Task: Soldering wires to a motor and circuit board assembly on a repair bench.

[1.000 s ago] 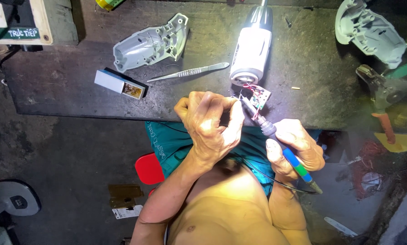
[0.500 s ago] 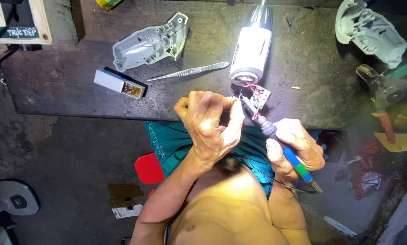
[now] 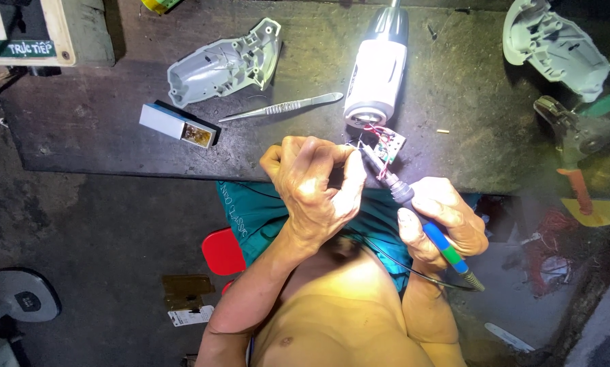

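My right hand (image 3: 444, 219) grips a soldering iron (image 3: 414, 204) with a blue and green handle, its tip touching a small circuit board (image 3: 388, 145) at the near edge of the dark workbench (image 3: 101, 129). Red wires join the board to a white cylindrical motor unit (image 3: 378, 71) lying just behind it. My left hand (image 3: 315, 187) is curled beside the board, thumb and fingers pinched at the iron's tip; what it pinches is too small to tell, possibly a thin wire.
Metal tweezers (image 3: 281, 107) lie left of the motor unit. A grey plastic housing half (image 3: 223, 62) and a small white box (image 3: 176, 125) sit further left. Another grey housing half (image 3: 556, 47) and a tool with an orange handle (image 3: 577, 156) are at the right. A red stool (image 3: 222, 251) is below.
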